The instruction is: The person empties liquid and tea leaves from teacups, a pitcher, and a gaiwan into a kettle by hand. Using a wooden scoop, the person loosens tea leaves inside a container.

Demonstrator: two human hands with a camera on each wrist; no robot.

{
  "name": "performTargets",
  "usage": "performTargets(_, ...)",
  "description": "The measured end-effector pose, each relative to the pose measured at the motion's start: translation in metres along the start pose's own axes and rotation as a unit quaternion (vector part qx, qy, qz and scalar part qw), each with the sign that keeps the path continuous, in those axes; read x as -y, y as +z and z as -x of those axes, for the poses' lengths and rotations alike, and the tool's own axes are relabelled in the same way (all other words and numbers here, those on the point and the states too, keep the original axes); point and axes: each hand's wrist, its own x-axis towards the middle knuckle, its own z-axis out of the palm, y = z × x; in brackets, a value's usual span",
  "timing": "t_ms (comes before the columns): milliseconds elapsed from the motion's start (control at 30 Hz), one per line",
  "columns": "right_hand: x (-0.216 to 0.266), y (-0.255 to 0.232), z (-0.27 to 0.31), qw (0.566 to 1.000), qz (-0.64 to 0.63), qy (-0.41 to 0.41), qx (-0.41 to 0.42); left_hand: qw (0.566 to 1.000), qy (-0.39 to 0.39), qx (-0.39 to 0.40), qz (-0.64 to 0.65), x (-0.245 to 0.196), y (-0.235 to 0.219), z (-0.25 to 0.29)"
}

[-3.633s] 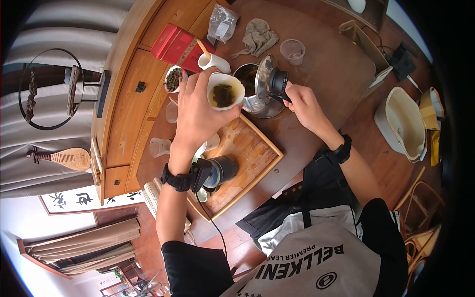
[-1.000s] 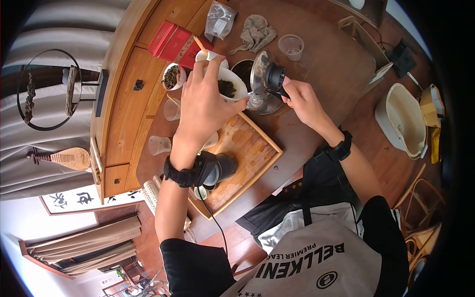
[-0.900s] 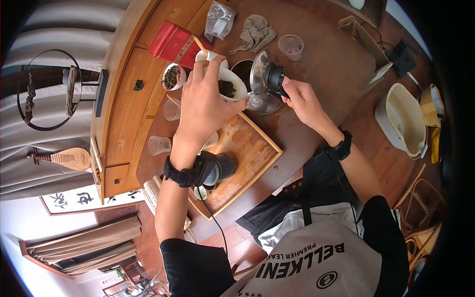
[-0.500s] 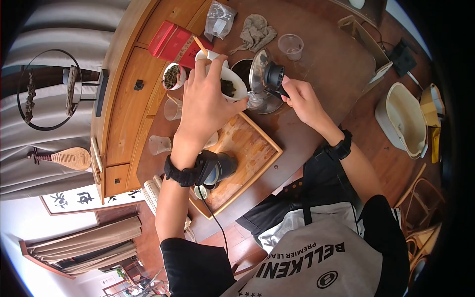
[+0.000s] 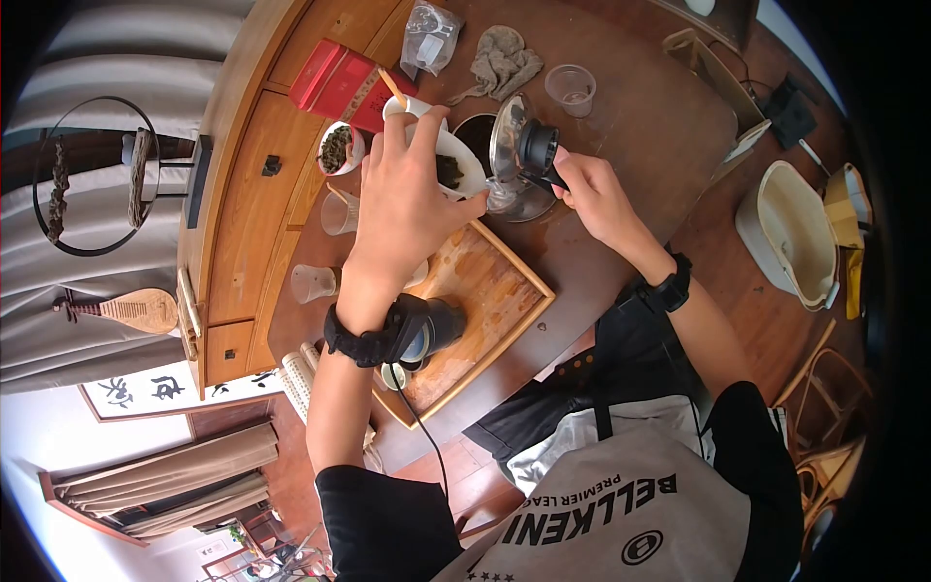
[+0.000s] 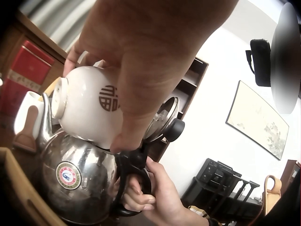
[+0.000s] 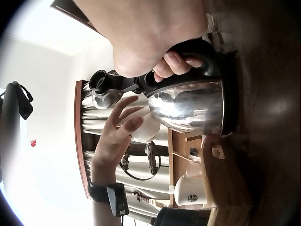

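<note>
A white tea bowl with dark wet leaves inside is held at its rim by my left hand, thumb on one side and fingers on the other. It tips steeply toward the open mouth of a steel kettle. In the left wrist view the bowl shows a brown character and lies on its side right over the kettle. My right hand grips the kettle's black handle. The hinged kettle lid stands up, its black knob toward my right hand.
A wooden tea tray bears a dark canister and a small cup. Beyond are a red tin, a bowl of tea leaves and clear cups. A rumpled cloth and plastic cup lie past the kettle.
Earlier the bowl was more level, with greenish-brown liquid round the leaves; now it is tipped toward the kettle and mostly leaves show. Over the last second both hands barely move.
</note>
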Motion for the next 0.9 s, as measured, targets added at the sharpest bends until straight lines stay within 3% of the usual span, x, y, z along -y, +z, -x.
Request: performTargets(900, -0.0031, 0.0012, -0.0007, 1.000, -0.005, 0.011, -0.005, 0.999, -0.013, 0.002, -0.030, -0.0048, 0.0008, 0.0012)
